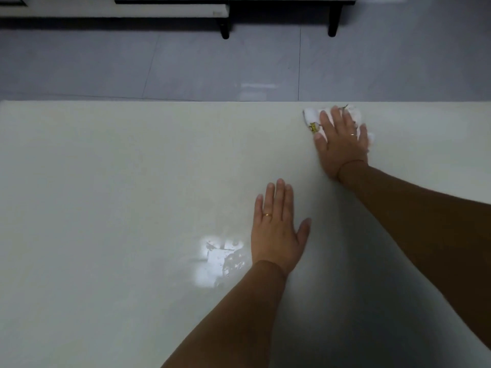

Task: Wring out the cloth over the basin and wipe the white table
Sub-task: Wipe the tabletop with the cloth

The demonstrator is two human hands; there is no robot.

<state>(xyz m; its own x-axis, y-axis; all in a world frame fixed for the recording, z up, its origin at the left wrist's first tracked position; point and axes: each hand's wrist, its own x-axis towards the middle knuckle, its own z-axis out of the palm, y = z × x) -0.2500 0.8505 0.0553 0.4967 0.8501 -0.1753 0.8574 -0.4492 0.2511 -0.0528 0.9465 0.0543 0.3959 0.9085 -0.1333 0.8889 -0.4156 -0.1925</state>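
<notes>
Two hands are on the wide, smooth white counter (132,181). Our right hand (341,140) lies flat, fingers spread, and presses down the small crumpled white cloth with a yellow printed mark (312,119); it is not closed around the cloth, only pushing on it. Our left hand (276,232) rests flat with fingers apart and holds nothing.

We think the main risk comes from the place: the cloth is at the far edge of the counter, on the right. One stroke too far forward can push it over the edge onto the grey tiled floor (186,65). A flat palm also grips weakly, so the cloth can slip out and bunch.

It looks soft, wrinkled and mostly hidden under the fingers. A shiny patch (215,261) beside our left wrist may be wetness or only reflected light. No basin is in view.
</notes>
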